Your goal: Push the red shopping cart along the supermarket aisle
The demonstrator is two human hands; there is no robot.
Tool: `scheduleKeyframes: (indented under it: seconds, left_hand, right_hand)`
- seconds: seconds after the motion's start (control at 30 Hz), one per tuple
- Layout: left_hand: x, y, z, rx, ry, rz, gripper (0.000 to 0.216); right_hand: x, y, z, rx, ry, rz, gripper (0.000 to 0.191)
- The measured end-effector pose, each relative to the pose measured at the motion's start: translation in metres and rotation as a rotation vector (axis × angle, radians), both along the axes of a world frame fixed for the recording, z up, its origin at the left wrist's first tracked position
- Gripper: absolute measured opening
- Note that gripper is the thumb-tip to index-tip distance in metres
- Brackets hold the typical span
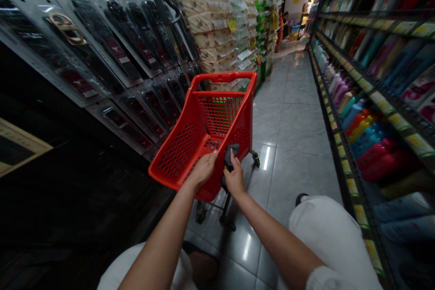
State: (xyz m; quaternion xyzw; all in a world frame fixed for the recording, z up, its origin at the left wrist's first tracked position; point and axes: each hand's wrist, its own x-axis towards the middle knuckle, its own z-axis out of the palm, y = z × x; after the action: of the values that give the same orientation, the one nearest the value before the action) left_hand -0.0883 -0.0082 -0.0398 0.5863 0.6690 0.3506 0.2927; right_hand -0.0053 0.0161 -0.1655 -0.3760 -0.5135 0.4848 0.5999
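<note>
A red plastic shopping cart stands before me, its basket holding nothing I can see. My left hand is closed over the near right part of the basket's rim, with the fingers partly hidden inside. On the outer side of the same wall, my right hand presses a bunched dark grey cloth against the red plastic. Part of that cloth hangs below the fingers. The cart's black wheels rest on the tiled floor.
Packaged belts hang on a rack at the left. Beyond the cart rise stacked tissue packs and green packs. Shelves of bottles line the right side. A grey tiled aisle runs ahead; a person is far off.
</note>
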Motion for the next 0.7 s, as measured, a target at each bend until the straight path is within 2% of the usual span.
scheduleKeyframes:
  seconds: [0.13,0.23,0.33,0.5,0.6,0.7]
  left_hand:
    - [-0.001,0.002,0.000,-0.009,0.005,-0.007,0.051]
    - [-0.002,0.004,-0.003,-0.013,-0.020,0.018,0.050]
    - [-0.002,0.007,-0.009,0.004,-0.040,0.055,0.046]
    - [-0.001,0.010,-0.012,0.011,0.000,0.067,0.037]
    - [0.001,0.009,-0.009,0.019,0.064,0.046,0.035]
    - [0.002,0.005,-0.006,0.035,0.085,0.041,0.032]
  right_hand:
    - [0.006,-0.025,0.009,0.066,-0.012,0.060,0.072]
    - [0.019,-0.021,0.024,0.077,0.022,-0.058,0.061]
    - [0.031,-0.008,0.039,0.162,-0.078,-0.138,0.062]
    - [0.037,0.018,0.050,0.341,-0.411,0.022,0.065]
    - [0.041,0.045,0.056,0.364,-0.582,-0.023,0.068]
    - [0.049,0.083,0.072,0.353,-0.721,-0.077,0.071]
